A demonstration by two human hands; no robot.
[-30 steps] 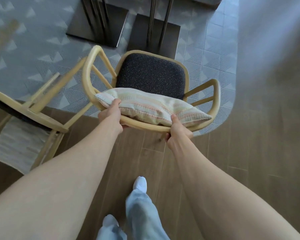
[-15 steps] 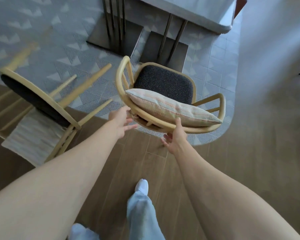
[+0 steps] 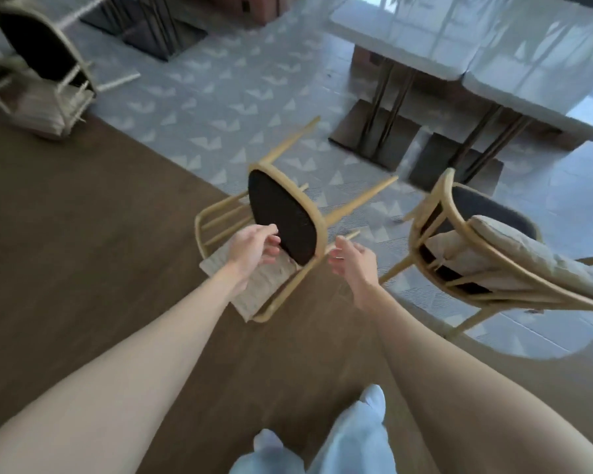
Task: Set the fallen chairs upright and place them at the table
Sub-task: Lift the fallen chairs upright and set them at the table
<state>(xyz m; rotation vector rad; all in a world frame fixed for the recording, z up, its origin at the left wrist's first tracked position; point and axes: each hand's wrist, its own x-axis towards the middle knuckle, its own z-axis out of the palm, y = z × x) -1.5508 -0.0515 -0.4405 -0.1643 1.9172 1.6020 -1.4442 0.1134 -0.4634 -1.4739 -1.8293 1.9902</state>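
Wooden fallen chair (image 3: 285,213) lies between both empty hands (image 3: 254,249).

No readable text, labels, brands, nos. or signs anywhere in the head view; chairs, table, floor etc. carry no legible markings.

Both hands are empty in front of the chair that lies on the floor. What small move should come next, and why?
Probably close both hands on the fallen chair's frame: it lies on its side, legs pointing away, and both open hands hover beside its seat.
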